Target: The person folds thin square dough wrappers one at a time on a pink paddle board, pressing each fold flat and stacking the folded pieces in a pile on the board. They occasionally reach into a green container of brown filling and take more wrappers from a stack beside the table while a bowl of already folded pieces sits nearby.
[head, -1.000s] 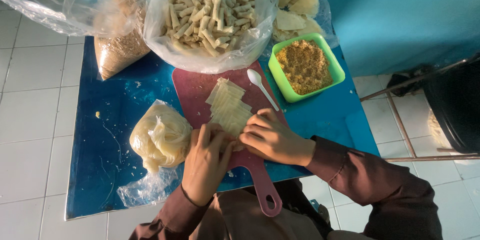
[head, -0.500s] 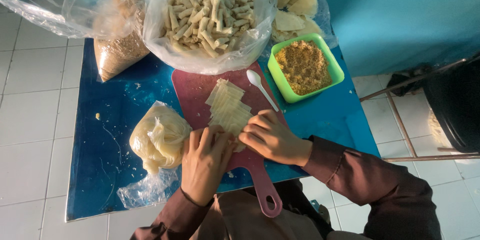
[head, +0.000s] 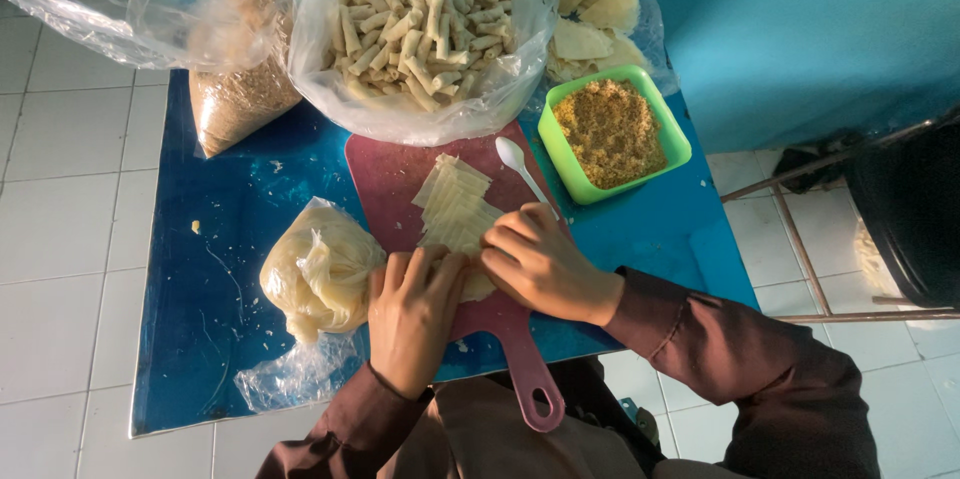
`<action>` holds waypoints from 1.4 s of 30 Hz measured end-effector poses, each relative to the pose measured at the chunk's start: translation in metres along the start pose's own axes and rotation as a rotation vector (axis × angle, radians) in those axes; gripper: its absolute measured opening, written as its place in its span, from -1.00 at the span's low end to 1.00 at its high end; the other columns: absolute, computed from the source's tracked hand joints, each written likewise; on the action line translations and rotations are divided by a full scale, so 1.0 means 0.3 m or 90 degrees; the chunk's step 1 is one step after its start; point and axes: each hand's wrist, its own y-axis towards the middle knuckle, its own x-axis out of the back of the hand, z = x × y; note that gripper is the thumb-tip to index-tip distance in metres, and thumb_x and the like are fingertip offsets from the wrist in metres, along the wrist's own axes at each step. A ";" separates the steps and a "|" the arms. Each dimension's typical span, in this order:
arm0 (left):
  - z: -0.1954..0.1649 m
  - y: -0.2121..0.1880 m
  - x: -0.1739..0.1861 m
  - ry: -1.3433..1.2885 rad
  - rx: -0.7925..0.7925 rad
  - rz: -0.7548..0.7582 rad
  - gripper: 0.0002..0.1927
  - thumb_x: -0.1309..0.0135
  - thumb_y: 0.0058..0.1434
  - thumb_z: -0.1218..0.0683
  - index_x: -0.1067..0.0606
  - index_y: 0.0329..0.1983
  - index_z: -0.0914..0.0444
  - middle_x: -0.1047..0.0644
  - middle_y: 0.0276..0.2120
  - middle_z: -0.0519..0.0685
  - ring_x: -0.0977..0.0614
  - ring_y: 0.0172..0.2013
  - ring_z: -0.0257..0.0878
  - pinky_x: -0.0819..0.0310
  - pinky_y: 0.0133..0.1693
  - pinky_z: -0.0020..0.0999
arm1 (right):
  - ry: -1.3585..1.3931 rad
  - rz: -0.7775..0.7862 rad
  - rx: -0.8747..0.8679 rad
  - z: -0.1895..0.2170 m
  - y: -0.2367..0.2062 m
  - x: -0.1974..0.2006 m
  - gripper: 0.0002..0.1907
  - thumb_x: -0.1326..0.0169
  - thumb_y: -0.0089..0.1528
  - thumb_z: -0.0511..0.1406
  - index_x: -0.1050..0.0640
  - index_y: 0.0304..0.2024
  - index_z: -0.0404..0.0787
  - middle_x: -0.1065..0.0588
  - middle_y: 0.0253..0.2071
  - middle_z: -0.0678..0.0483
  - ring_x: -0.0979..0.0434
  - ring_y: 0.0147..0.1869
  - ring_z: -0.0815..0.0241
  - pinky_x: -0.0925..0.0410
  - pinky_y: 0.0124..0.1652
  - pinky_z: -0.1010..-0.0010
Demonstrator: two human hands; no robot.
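Observation:
My left hand (head: 413,314) and my right hand (head: 541,264) press together on a pale wrapper sheet (head: 474,284) at the near end of a dark red cutting board (head: 388,184). The fingers of both hands curl over the sheet and hide most of it. Just beyond my fingers lies a fanned stack of pale wrapper sheets (head: 456,204). A white plastic spoon (head: 522,165) rests on the board's right edge, its handle running under my right hand. A green square bowl of crumbly brown filling (head: 612,131) stands right of the spoon.
A low blue table (head: 215,269) stands on white floor tiles. On it are a clear bag of finished pale rolls (head: 424,14), a bag of brown crumbs (head: 235,89), a tied bag of pale dough (head: 318,269) and more wrappers (head: 588,4). A metal chair frame (head: 800,239) is at right.
Both hands have stayed at the near end of the board; the fingers have shifted slightly over the sheet. Nothing else has moved.

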 end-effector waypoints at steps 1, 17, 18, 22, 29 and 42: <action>0.001 -0.003 0.003 0.008 -0.019 -0.007 -0.76 -0.13 0.18 0.13 -0.58 -0.07 0.18 -0.54 -0.13 -0.14 -0.53 -0.14 -0.14 -0.36 -0.13 -0.19 | -0.001 0.001 -0.010 -0.001 -0.001 -0.004 -0.82 -0.21 0.13 -0.36 -0.53 -0.22 -0.21 -0.47 -0.07 0.05 -0.44 0.10 0.05 -0.25 0.10 0.10; 0.015 -0.032 -0.018 0.105 -0.072 -0.016 -0.62 -0.08 0.12 0.15 -0.56 0.04 0.25 -0.58 -0.12 -0.07 -0.60 -0.13 -0.18 -0.40 -0.02 -0.18 | 0.064 -0.005 -0.031 -0.010 -0.026 -0.021 -0.71 -0.26 0.17 -0.36 -0.53 -0.06 -0.15 -0.49 -0.05 0.16 -0.50 0.09 0.17 -0.23 0.16 0.14; 0.013 -0.034 -0.015 0.108 -0.072 -0.015 -0.63 -0.08 0.14 0.14 -0.56 0.03 0.26 -0.58 -0.12 -0.07 -0.61 -0.12 -0.18 -0.40 -0.01 -0.18 | 0.070 -0.003 -0.028 -0.009 -0.026 -0.017 -0.70 -0.27 0.16 -0.36 -0.53 -0.06 -0.15 -0.49 -0.05 0.16 -0.50 0.09 0.17 -0.23 0.16 0.13; 0.005 -0.047 -0.011 0.117 -0.062 -0.022 -0.67 -0.08 0.16 0.15 -0.56 0.01 0.24 -0.58 -0.07 -0.07 -0.60 -0.11 -0.20 -0.39 0.04 -0.18 | 0.070 -0.008 -0.025 -0.006 -0.025 -0.012 -0.69 -0.28 0.13 -0.36 -0.53 -0.08 -0.12 -0.50 -0.06 0.19 -0.50 0.08 0.20 -0.22 0.16 0.12; 0.003 -0.047 -0.025 0.165 -0.055 -0.032 -0.63 -0.12 0.26 0.07 -0.55 0.14 0.21 -0.56 0.08 -0.07 -0.52 0.13 -0.17 -0.28 0.21 -0.03 | -0.034 -0.019 -0.002 -0.016 -0.034 -0.025 -0.80 -0.21 0.18 -0.34 -0.56 -0.14 -0.13 -0.49 -0.02 0.13 -0.48 0.11 0.16 -0.23 0.12 0.12; -0.027 -0.043 -0.017 0.181 0.045 -0.054 -0.49 -0.15 0.22 0.07 -0.46 0.24 0.27 -0.46 0.22 -0.02 -0.47 0.19 -0.12 -0.27 0.24 -0.06 | -0.065 -0.015 0.004 -0.025 -0.031 -0.046 -0.68 -0.23 0.21 -0.24 -0.64 0.03 -0.09 -0.48 0.09 0.15 -0.41 0.14 0.16 -0.24 0.11 0.07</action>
